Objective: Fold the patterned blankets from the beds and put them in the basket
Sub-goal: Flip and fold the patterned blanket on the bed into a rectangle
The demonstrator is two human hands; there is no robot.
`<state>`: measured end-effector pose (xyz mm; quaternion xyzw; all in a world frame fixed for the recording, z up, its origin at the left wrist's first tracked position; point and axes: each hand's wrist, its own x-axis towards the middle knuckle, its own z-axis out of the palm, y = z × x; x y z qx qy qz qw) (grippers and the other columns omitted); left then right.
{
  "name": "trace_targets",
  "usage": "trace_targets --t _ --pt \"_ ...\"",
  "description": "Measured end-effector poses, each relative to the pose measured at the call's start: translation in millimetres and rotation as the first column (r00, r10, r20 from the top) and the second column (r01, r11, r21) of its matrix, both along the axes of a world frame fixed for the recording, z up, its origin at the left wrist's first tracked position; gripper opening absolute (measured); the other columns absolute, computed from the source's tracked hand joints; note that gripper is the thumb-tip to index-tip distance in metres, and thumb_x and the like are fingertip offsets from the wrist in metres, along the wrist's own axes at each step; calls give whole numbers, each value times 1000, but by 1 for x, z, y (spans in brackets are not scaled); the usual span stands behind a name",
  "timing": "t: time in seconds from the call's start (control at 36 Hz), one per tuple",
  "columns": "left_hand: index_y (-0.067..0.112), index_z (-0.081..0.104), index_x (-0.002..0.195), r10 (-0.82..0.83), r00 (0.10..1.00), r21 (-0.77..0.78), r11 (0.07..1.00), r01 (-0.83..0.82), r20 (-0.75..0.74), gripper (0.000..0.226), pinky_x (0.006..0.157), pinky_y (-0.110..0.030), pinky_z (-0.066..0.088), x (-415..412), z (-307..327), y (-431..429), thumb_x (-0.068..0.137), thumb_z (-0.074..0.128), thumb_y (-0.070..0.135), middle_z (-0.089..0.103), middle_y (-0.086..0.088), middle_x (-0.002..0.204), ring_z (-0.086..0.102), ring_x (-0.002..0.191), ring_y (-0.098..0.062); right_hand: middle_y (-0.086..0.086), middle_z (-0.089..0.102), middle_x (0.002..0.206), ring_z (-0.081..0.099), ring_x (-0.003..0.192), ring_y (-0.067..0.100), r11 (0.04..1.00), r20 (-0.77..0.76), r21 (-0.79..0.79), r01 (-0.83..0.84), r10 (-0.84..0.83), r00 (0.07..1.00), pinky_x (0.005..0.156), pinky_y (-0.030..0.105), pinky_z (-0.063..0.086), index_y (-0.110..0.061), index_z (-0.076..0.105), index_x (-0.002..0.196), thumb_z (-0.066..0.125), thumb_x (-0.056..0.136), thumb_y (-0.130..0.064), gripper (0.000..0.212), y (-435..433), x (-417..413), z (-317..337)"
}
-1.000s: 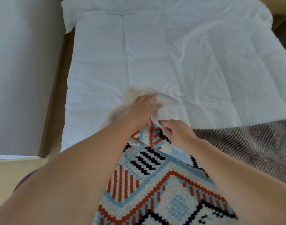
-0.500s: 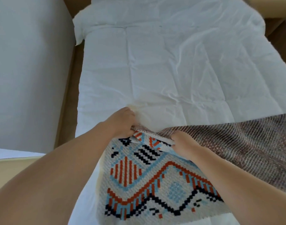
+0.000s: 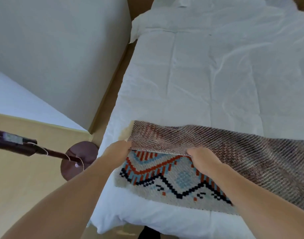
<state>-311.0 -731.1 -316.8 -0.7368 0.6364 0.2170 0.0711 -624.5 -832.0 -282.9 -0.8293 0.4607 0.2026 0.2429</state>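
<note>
A patterned blanket [image 3: 178, 180] with red, blue and black zigzags lies on the near end of a white bed [image 3: 199, 75]. Its upper layer is turned over, showing the brownish woven back side [image 3: 242, 152] stretching to the right. My left hand [image 3: 119, 150] grips the folded edge at its left corner. My right hand [image 3: 202, 158] grips the same edge a little to the right. Both forearms reach in from below. No basket is in view.
A second white bed [image 3: 58, 49] stands to the left across a narrow gap of tan floor [image 3: 113, 87]. A dark floor lamp with a round base [image 3: 78, 159] and slanted pole stands on the floor by the bed's near left corner.
Both hands have drawn the blanket's edge back toward me and down the bed, so more of the white bed shows. The view has shifted, bringing the lamp and left bed into sight.
</note>
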Motion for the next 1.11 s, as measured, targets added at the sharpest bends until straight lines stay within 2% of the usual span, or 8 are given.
trace_targets --t 0.11,0.19,0.42,0.58,0.75,0.86,0.97,1.11 --pt "15 59 93 75 996 32 997 -77 50 18 72 -36 50 -12 -3 46 91 41 11 57 -3 90 57 84 -22 -3 54 72 58 71 17 993 -44 43 -110 112 993 59 28 46 -19 45 82 45 88 8 28 27 -3 3" --pt "16 60 98 99 991 63 992 -105 90 21 71 -34 50 -17 -7 69 90 43 9 58 -3 94 59 86 -23 3 62 86 62 77 17 984 -58 68 -164 168 984 69 27 53 -14 54 116 44 90 10 37 49 -3 3" --pt "16 61 89 83 992 88 992 -92 94 17 67 -32 47 -27 -47 122 88 46 8 57 -2 92 56 92 -21 9 54 136 56 118 27 963 -144 138 -232 251 957 98 38 48 -10 34 144 45 89 10 60 102 0 -47" --pt "19 63 95 50 997 123 991 -58 66 26 69 -34 46 -28 -90 142 87 39 19 56 5 99 53 100 -20 4 21 159 24 144 25 941 -185 126 -314 334 924 117 43 22 -16 13 153 40 96 1 66 126 7 -104" --pt "13 58 115 297 955 -120 948 -294 6 33 91 -39 41 -5 -96 110 87 48 26 59 -7 117 49 108 -29 7 -11 161 -9 148 26 966 -180 114 -231 249 952 120 45 1 -20 -5 153 33 102 -14 64 138 9 -137" --pt "8 40 118 455 888 30 890 -454 -66 48 83 -44 43 8 -104 78 89 53 45 55 -12 110 53 103 -34 11 -26 157 -20 145 31 965 -174 110 -239 255 951 117 48 -5 -25 -12 152 33 101 -43 71 146 19 -148" --pt "14 43 103 485 871 143 871 -471 -84 47 78 -40 47 13 -116 70 85 53 57 52 -1 93 55 87 -27 12 -31 154 -25 143 34 953 -160 111 -281 296 942 116 51 -7 -27 -16 151 29 92 -66 83 152 38 -157" --pt "17 41 77 470 869 96 883 -460 -156 32 67 -37 45 10 -119 81 91 50 44 49 0 74 56 78 -27 8 -32 154 -26 143 30 953 -127 123 -277 292 948 116 49 -11 -29 -15 151 -9 77 -70 85 154 67 -157"
